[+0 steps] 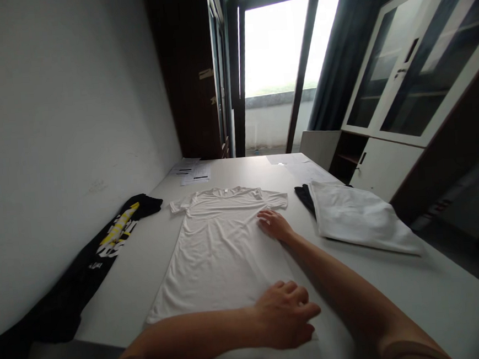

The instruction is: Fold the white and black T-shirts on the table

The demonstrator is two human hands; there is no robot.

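Observation:
A white short-sleeved T-shirt is spread on the white table, its neckline at the far end and small wrinkles across its body. My right hand is at the shirt's right side just below the sleeve, with bent fingers closed on the cloth. Nearer to me, my left hand reaches across the lower part to the right edge by the hem. Its fingers are curled at the fabric there; the fingertips are partly hidden. My left forearm covers part of the hem.
Black clothing with yellow and white print lies along the left wall and hangs over the near edge. Folded white cloth rests on something black at right. Papers lie at the far end. A glass-door cabinet stands right.

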